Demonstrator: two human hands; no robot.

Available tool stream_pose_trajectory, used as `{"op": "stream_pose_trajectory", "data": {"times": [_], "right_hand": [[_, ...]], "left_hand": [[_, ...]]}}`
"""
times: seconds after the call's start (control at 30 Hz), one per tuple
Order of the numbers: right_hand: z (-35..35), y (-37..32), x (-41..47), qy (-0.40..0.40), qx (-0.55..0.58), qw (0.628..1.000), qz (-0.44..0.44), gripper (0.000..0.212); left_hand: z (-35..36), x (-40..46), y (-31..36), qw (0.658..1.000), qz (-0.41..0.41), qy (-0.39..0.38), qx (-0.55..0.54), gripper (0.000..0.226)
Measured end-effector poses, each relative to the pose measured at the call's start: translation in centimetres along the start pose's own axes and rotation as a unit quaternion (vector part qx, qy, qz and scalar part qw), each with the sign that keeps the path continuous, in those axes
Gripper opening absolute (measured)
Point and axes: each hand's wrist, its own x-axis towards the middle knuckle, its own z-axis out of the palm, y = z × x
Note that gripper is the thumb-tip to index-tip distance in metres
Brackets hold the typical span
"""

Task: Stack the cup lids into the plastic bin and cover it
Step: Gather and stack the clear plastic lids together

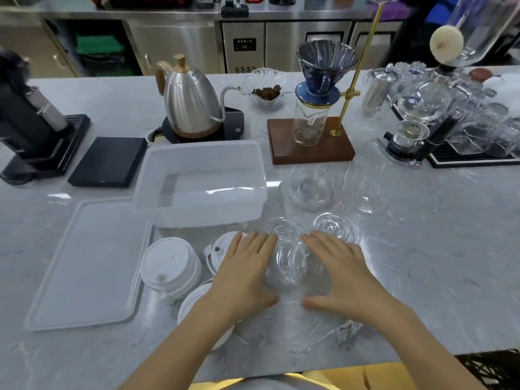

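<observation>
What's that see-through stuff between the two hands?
In the head view, a bunch of clear cup lids sits on the counter between the left hand and the right hand. Both hands press flat against its sides.

From my head camera I see my left hand (244, 273) and right hand (342, 273) bare, both forearms unsleeved, no rings or watch, with yellow clothing at 6 o'clock.

Head cam, wide-angle, facing fwd/down, close over counter (422, 249)
</observation>
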Motion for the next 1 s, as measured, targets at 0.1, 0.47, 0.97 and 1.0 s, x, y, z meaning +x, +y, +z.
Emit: {"op": "stream_pose_trajectory", "data": {"times": [0.1,0.47,0.97,1.0], "right_hand": [[-0.1,-0.1,0.5,0.001,-0.003,1.0,-0.004,0.114],[-0.5,-0.4,1.0,0.0,0.014,1.0,-0.002,0.109],[0.4,-0.6,1.8,0.034,0.062,0.997,-0.02,0.107],[0.4,-0.6,1.8,0.044,0.073,0.996,-0.02,0.107]], "left_hand": [[0.3,0.5,-0.3,1.0,0.006,-0.008,-0.001,0.104],[0.4,1.3,-1.0,0.999,0.023,0.029,-0.034,0.104],[-0.1,0.8,-0.8,0.98,0.034,0.024,-0.194,0.101],[0.0,0.8,-0.7,0.977,0.031,0.025,-0.211,0.1]]}}
